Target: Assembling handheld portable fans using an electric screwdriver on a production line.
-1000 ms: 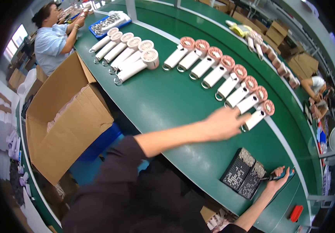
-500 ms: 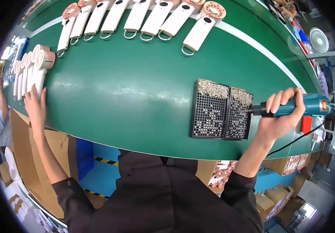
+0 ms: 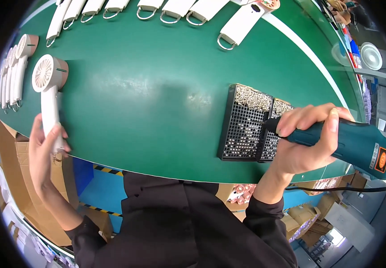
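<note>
At the left of the green bench, my left hand is closed round the handle of a white handheld fan, whose round pink-edged head points away from me. My right hand grips a teal electric screwdriver with a black nose. Its tip reaches over two black screw trays standing side by side, holding loose silver screws at their far ends and screws set in rows of holes. The screwdriver and hand hide part of the right tray.
More white fans stand in a row at the far left. Several others lie along the far side of the green bench. A black cord trails right from the screwdriver. Cardboard boxes are below the bench's near edge.
My left hand has taken one fan from the left row and brought it right and nearer. The screwdriver has swung leftward and nearer, its tip now by the divide between the trays.
</note>
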